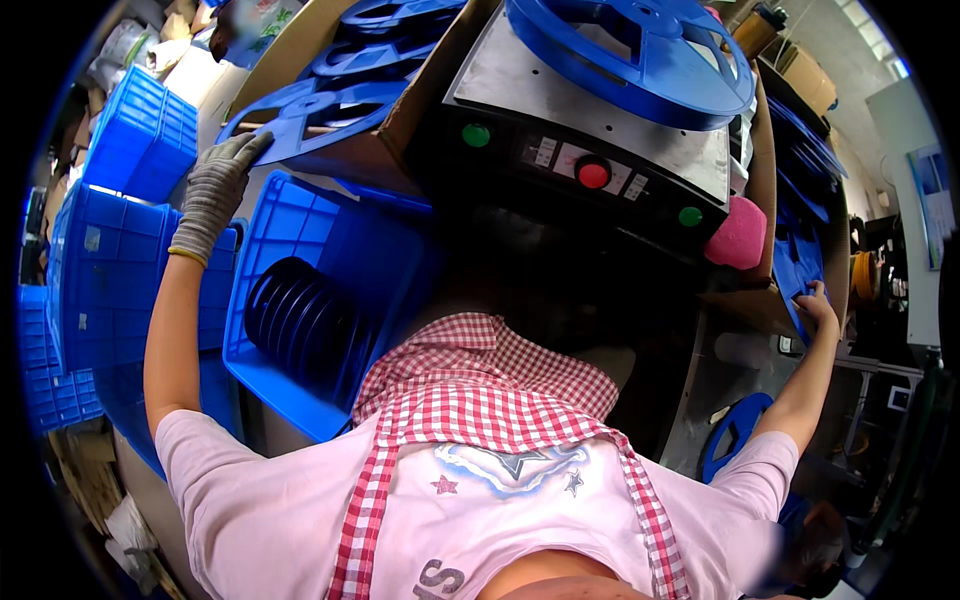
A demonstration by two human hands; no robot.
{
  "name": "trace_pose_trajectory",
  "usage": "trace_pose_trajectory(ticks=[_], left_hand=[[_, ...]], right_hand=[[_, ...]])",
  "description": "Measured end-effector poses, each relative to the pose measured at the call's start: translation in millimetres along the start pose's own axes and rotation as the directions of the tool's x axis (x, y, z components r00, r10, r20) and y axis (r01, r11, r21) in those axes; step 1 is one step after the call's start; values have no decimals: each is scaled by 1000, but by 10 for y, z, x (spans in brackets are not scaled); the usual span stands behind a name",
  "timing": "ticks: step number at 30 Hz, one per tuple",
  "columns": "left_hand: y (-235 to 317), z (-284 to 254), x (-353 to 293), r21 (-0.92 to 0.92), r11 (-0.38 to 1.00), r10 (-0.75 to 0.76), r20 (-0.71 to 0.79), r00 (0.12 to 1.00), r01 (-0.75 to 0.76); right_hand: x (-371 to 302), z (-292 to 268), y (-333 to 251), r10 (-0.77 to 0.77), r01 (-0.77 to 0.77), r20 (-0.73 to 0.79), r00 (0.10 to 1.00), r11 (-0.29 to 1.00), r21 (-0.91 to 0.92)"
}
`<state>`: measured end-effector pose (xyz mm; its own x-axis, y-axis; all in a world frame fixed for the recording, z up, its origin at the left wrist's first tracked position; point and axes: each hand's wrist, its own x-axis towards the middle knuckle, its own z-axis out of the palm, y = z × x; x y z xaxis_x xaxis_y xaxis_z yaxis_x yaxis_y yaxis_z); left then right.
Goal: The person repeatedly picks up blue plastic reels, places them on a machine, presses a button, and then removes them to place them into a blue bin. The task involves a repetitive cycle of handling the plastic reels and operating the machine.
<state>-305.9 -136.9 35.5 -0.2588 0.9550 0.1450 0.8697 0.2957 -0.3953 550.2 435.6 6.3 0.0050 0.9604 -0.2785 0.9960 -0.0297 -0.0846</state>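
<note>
My left hand [218, 185], in a grey knit glove with a yellow cuff, reaches to the upper left. Its fingers close over the rim of a spoked blue reel disc [300, 112] at the near end of an open carton [418, 95]; the thumb is hidden. At the far right my bare right hand [820, 306] grips the edge of another blue reel disc [795, 262] in a second carton [762, 215]. Between them a large blue reel [722, 90] lies on the metal top of a bench machine [490, 85] with green buttons and a red one.
A blue crate [290, 215] holding dark round discs [300, 315] tilts beside my left arm. More blue crates [120, 265] stack at the left. A pink object [738, 235] sits by the machine's right corner. Another blue reel [735, 430] stands low by my right arm.
</note>
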Motion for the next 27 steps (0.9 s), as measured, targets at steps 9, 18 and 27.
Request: trace_pose_trajectory(ticks=[9,18,27], left_hand=[[-12,-423,563,-433,793,-163,527,834,429],[67,375,1311,-123,885,-291,606,740,449],[-825,-231,688,-414,773,-290,442,849,480]], right_hand=[[-1021,-679,-381,-77,70,-64,995,993,-94],[-2949,-300,-448,82,261,-359,930,540,800],[-4389,622,-1472,10,409,-413,911,-160,898]])
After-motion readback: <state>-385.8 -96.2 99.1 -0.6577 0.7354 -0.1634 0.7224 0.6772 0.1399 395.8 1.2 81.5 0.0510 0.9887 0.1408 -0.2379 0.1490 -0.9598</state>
